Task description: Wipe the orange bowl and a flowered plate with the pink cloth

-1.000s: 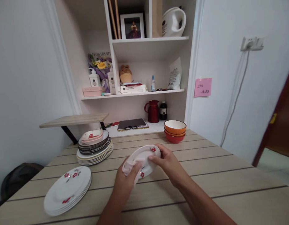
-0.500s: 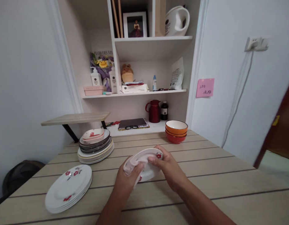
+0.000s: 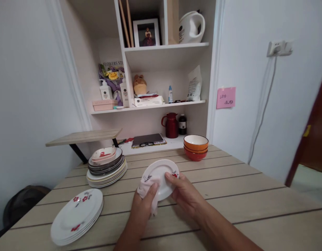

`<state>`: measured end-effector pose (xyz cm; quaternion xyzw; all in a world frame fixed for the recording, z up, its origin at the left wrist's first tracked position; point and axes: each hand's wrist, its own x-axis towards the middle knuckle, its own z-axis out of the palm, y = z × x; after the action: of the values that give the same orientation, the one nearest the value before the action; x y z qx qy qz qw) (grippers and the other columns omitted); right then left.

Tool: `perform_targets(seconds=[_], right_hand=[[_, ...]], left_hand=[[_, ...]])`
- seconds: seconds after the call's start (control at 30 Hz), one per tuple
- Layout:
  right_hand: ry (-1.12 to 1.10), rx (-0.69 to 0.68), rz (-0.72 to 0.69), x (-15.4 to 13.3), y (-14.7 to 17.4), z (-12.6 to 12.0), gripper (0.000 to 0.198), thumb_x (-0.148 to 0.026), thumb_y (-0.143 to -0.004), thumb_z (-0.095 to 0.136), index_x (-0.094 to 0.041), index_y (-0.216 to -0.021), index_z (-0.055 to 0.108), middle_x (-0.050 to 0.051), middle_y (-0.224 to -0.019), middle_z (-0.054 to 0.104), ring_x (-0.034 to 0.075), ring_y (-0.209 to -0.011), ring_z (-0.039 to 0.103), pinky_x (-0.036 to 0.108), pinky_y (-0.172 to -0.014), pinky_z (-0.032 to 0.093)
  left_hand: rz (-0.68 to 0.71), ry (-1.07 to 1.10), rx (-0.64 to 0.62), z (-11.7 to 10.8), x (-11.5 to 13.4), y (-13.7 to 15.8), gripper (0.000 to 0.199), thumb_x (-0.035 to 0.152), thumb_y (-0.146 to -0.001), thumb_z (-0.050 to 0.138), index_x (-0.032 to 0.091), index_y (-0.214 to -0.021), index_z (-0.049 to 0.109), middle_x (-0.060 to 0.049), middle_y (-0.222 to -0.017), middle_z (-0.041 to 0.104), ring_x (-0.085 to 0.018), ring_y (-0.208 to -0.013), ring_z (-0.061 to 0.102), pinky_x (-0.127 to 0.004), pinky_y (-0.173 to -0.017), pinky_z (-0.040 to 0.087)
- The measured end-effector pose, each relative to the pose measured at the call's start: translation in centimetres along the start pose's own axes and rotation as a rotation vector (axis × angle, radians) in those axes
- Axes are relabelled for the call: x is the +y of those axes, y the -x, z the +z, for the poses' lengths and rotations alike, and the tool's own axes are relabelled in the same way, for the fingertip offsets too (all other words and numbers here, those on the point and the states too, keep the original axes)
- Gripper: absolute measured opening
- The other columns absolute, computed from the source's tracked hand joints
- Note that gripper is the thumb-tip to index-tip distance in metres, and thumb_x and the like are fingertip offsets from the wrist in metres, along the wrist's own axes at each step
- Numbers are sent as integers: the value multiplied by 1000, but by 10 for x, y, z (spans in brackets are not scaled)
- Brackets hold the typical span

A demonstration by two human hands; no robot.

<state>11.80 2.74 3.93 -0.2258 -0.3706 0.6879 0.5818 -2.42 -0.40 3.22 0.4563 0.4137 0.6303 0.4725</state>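
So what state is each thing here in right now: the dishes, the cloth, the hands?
Small plate: held tilted above the table, between both hands.
Cloth: pressed against the small plate's near edge.
Left hand: closed on the cloth.
Right hand: gripping the small plate's rim.
White flowered plates: stacked on the table.
Mixed plates: stacked, a small dish on top.
Orange bowls: nested, upright.

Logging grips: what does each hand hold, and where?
Right hand holds the small plate by its near rim; left hand presses a cloth on it.
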Motion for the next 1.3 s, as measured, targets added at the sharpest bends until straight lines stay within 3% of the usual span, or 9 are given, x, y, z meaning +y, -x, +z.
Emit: perform_targets(seconds=[0.2, 0.33, 0.43, 0.57, 0.7, 0.83, 0.93, 1.17, 1.3], right_hand=[[513, 12, -334, -24, 2, -8, 31, -25, -69, 86, -24, -93, 67, -5, -80, 63, 15, -73, 54, 25, -63, 40], [714, -52, -368, -33, 6, -7, 20, -27, -75, 80, -23, -91, 68, -5, -76, 61, 16, -71, 51, 26, -63, 37], [659, -62, -301, -29, 7, -7, 22, -32, -74, 83, -22, -84, 66, -4, -71, 61, 16, -69, 51, 27, -63, 37], [320, 7, -227, -14, 5, -3, 32, -44, -73, 87, -22, -83, 66, -4, -69, 63, 14, -64, 51, 25, -59, 37], [-18, 74, -122, 0, 5, 7, 46, -46, -67, 94, -20, -98, 71, 2, -82, 76, 17, -69, 63, 27, -65, 48], [-201, 87, -46, 6, 4, 12, 46, -39, -64, 98, -22, -99, 73, 4, -93, 81, 21, -80, 72, 31, -75, 56], [-193, 52, 10, 5, 3, 11, 47, -38, -64, 98, -21, -101, 74, 6, -96, 82, 22, -83, 74, 32, -77, 57], [222, 9, -61, -23, 8, -2, 49, -35, -59, 99, -20, -98, 73, 3, -87, 79, 19, -71, 69, 27, -62, 51], [229, 2, 20, -29, 12, -4, 47, -40, -63, 96, -19, -98, 72, 6, -87, 80, 21, -70, 70, 29, -62, 51]], left_hand=[[80, -201, -100, -15, -7, -7, 51, 55, -76, 83, 16, -109, 78, -12, -106, 81, -31, -103, 75, -37, -95, 57], [175, -293, -147, -19, -10, -10, 42, 52, -81, 78, 18, -106, 77, -9, -100, 81, -27, -94, 74, -34, -87, 57], [215, -353, -135, -17, -9, -10, 35, 49, -80, 79, 19, -99, 77, -7, -94, 80, -24, -87, 73, -31, -81, 56], [170, -237, -19, -10, -7, -7, 45, 53, -73, 83, 19, -102, 78, -8, -95, 81, -26, -86, 75, -32, -79, 59], [25, -199, 47, -2, -8, -2, 53, 60, -75, 81, 16, -104, 78, -7, -73, 78, -21, -53, 67, -29, -51, 53], [63, -28, 103, 6, -8, 1, 48, 52, -69, 89, 16, -100, 80, -11, -92, 82, -27, -84, 77, -34, -84, 60], [54, 24, 94, 7, -5, 1, 48, 49, -68, 90, 16, -101, 80, -13, -105, 82, -30, -104, 75, -38, -101, 55], [-40, 32, -60, 0, 7, 7, 53, 51, -65, 92, 15, -103, 80, -13, -102, 82, -32, -96, 76, -41, -95, 58], [-97, 42, -191, 0, 4, 9, 50, 49, -65, 92, 16, -100, 80, -13, -100, 82, -30, -92, 76, -38, -90, 60]])
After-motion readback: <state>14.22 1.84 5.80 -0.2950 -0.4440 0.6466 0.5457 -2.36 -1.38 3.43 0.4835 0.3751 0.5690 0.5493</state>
